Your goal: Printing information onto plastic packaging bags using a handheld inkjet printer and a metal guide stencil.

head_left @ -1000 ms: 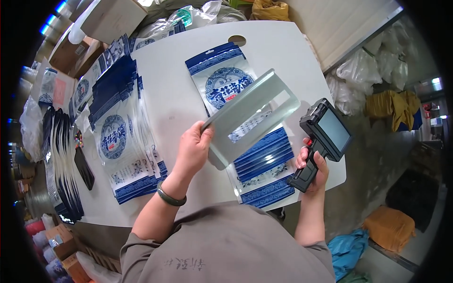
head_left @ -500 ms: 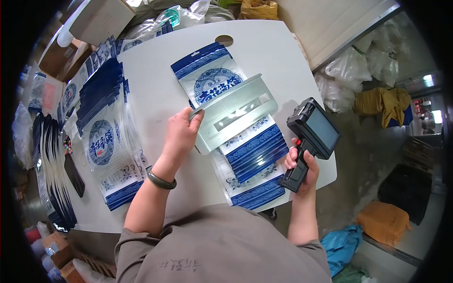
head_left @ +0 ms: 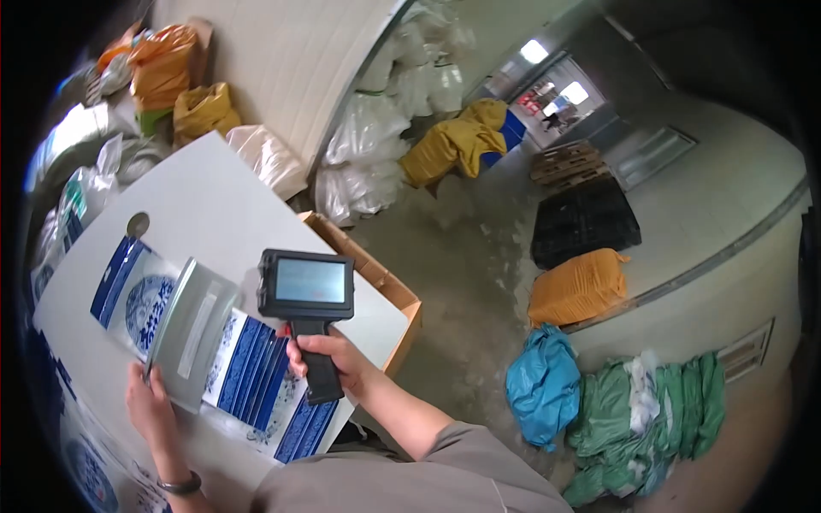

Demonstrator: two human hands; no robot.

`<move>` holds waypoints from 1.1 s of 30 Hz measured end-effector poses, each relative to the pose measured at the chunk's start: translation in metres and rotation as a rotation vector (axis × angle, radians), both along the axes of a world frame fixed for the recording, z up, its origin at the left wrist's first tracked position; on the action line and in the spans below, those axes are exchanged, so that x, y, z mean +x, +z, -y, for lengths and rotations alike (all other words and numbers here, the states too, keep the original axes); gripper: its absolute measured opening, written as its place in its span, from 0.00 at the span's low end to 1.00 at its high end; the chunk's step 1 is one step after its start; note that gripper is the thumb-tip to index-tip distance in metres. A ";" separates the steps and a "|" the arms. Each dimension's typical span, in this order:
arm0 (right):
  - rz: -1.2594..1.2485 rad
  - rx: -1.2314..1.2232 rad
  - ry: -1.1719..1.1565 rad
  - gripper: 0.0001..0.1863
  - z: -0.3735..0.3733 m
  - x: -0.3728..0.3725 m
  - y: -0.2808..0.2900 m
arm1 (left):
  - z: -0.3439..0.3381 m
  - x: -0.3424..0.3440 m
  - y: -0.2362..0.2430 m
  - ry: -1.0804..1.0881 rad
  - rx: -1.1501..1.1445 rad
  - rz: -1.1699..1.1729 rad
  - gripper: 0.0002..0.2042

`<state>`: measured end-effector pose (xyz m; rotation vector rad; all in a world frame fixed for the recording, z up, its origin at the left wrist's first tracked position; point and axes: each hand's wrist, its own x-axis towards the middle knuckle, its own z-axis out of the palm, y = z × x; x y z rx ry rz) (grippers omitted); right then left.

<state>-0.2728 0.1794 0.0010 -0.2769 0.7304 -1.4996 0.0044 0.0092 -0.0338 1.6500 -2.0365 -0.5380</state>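
My left hand [head_left: 154, 409] grips the near left edge of a pale, slightly see-through plate [head_left: 212, 338] with a long slot through it. The plate lies tilted over several blue-and-white printed pouches [head_left: 248, 376], fanned so their blue bottom bands overlap. The top end of one pouch shows beyond the plate. In my right hand [head_left: 332, 355] is a black handheld inkjet printer [head_left: 321, 312] with a pistol grip and a lit screen facing up. It is above the right side of the table, beside the plate. My right fingers wrap around its grip.
The white table [head_left: 231, 188] has a round hole near its far left edge. More pouches [head_left: 90, 466] lie at the near left. A cardboard box [head_left: 402, 329] stands by the table's right edge. Across the floor are an orange sack [head_left: 577, 286], a blue bag [head_left: 543, 389] and green sacks [head_left: 633, 436].
The view has swung right, so the table sits further left and more floor shows. The printer's screen is now more upright in view. Both hands keep their holds.
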 end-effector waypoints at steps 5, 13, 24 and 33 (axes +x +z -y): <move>-0.348 0.058 0.033 0.24 0.004 0.012 0.021 | -0.004 -0.005 -0.004 0.006 -0.085 0.039 0.10; -0.398 0.155 0.134 0.16 0.037 0.017 0.077 | -0.004 -0.035 0.023 0.030 0.023 0.102 0.11; -0.959 0.410 0.480 0.10 0.076 0.048 0.088 | -0.007 -0.022 0.031 0.027 0.070 0.011 0.11; -1.043 0.555 0.583 0.08 0.088 0.073 0.085 | -0.006 -0.023 0.022 0.026 0.051 0.005 0.11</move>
